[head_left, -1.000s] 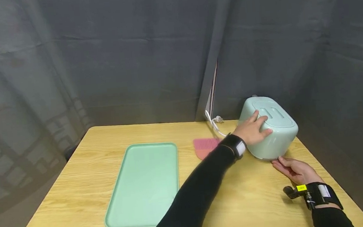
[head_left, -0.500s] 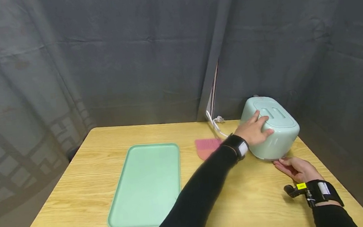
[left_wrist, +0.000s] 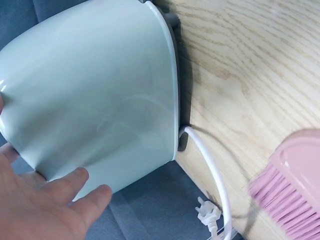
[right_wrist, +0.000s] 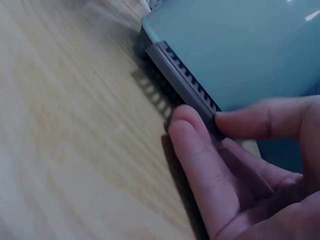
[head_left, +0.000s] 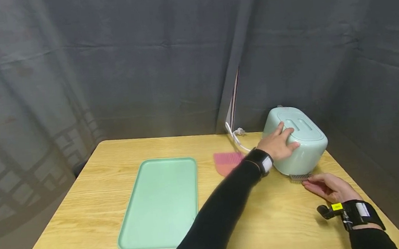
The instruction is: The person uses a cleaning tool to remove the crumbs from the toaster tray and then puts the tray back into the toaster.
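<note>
A mint-green toaster [head_left: 310, 148] with a lidded top stands at the right of the table in the head view. My left hand [head_left: 277, 146] rests on its left side and top edge with fingers spread; the left wrist view shows these fingertips [left_wrist: 72, 182] against the smooth shell. At the toaster's lower front edge, a grey slotted crumb tray [right_wrist: 185, 87] sticks out a little way. My right hand [head_left: 329, 188] pinches the tray's corner between thumb and fingers, low over the table. The rest of the tray is hidden inside the toaster.
Left of the toaster lies a pink brush [head_left: 225, 162], partly covered by my left sleeve. A white cord [left_wrist: 212, 167] with a plug [left_wrist: 208, 214] runs behind it. A flat green tray [head_left: 160, 203] lies at the table's left-middle. Grey curtains [head_left: 158, 64] hang behind and at the right.
The crumb tray has come into sight at the toaster's lower front edge, as my right hand drew back slightly toward me. My left hand has stayed on the toaster.
</note>
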`<state>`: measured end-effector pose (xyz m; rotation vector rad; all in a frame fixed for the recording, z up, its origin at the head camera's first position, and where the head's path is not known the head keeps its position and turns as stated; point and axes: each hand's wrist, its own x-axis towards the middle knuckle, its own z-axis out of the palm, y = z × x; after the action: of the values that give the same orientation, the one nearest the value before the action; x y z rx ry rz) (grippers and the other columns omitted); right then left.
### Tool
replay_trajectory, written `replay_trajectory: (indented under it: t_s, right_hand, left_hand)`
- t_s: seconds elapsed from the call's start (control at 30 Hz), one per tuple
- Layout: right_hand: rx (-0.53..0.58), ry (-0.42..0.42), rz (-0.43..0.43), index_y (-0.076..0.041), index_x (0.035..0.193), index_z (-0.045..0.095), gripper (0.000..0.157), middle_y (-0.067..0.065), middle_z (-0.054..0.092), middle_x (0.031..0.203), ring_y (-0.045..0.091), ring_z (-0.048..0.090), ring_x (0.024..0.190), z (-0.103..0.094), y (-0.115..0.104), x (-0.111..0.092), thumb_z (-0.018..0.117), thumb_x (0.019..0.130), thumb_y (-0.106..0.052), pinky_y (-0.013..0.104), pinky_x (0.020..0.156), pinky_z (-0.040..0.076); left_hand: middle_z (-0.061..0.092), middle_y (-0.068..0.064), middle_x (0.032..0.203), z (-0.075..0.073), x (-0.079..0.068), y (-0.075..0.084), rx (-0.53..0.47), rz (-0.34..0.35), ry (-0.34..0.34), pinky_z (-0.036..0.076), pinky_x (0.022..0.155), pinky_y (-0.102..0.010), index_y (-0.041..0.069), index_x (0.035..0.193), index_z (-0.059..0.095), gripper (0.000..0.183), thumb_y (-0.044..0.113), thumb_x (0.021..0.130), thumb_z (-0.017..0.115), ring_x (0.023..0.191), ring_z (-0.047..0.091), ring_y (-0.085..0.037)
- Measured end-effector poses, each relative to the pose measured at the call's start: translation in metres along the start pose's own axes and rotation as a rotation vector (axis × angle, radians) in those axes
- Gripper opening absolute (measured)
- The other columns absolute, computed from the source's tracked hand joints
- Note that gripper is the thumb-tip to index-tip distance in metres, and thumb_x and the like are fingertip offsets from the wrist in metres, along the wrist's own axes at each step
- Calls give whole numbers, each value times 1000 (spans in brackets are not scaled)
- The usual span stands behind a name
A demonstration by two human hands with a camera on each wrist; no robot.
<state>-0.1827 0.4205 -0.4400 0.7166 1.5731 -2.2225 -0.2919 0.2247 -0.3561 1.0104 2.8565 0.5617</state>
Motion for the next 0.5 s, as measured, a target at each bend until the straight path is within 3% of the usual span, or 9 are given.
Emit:
replay_trajectory:
  t_s: [0.37,0.5]
  right_hand:
    - [-266,102,-16,-4,83,68,16,11,72,76,24,66,79,0,9,-8,60,90,-15,32,71,56]
    - [-350,111,-29,5,98,62,21,11,70,76,23,66,77,0,8,-14,60,90,-14,31,70,56]
  left_hand:
    - [-4,10,156,-4,-6,-2,-26,11,-11,38,102,-35,44,145,15,58,63,92,30,129,33,-16]
    - [-5,11,156,-6,-5,-1,-27,3,-13,39,101,-35,45,145,14,57,62,92,30,128,34,-15]
